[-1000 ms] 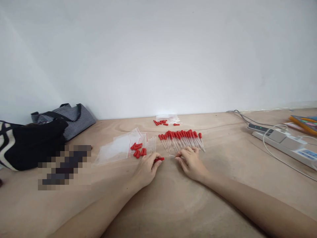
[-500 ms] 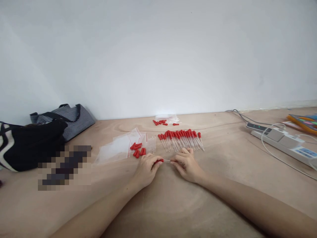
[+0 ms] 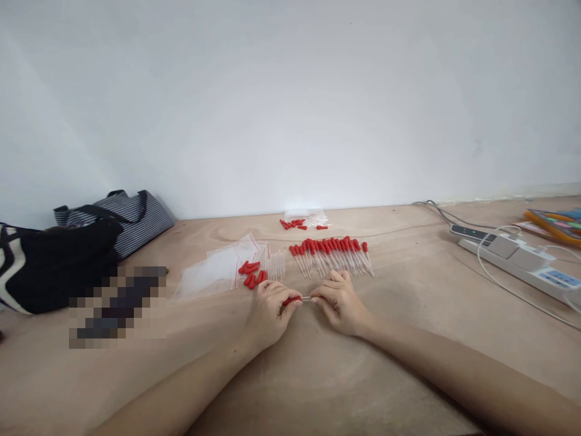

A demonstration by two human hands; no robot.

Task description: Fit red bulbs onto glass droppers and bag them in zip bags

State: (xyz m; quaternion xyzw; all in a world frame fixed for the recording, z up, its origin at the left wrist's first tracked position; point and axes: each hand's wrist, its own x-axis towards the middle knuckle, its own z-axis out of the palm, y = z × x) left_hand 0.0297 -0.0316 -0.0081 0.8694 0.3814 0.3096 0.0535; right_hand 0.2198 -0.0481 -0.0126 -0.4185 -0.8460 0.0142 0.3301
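Between finger and thumb, my left hand (image 3: 272, 307) pinches a red rubber bulb (image 3: 293, 300). My right hand (image 3: 340, 303) grips a clear dropper tube (image 3: 306, 298), whose end meets the bulb; the rest of the tube is hidden by the fingers. Just beyond my right hand lies a row of red-capped droppers (image 3: 336, 254), side by side with bulbs pointing away. Several bare clear tubes (image 3: 276, 265) lie beyond my left hand. Loose red bulbs (image 3: 249, 275) rest to their left, on clear zip bags (image 3: 213, 269).
At the back, more red bulbs (image 3: 293, 224) lie by a clear bag with thin tubes (image 3: 313, 216). A black bag (image 3: 68, 260) and a striped bag (image 3: 131, 221) stand left, near a blurred-out dark object (image 3: 120, 309). A power strip (image 3: 521, 260) with cables sits right.
Both hands have stayed nearly in place, still holding bulb and tube. My left thumb has shifted slightly right, and less of the tube shows between the hands.
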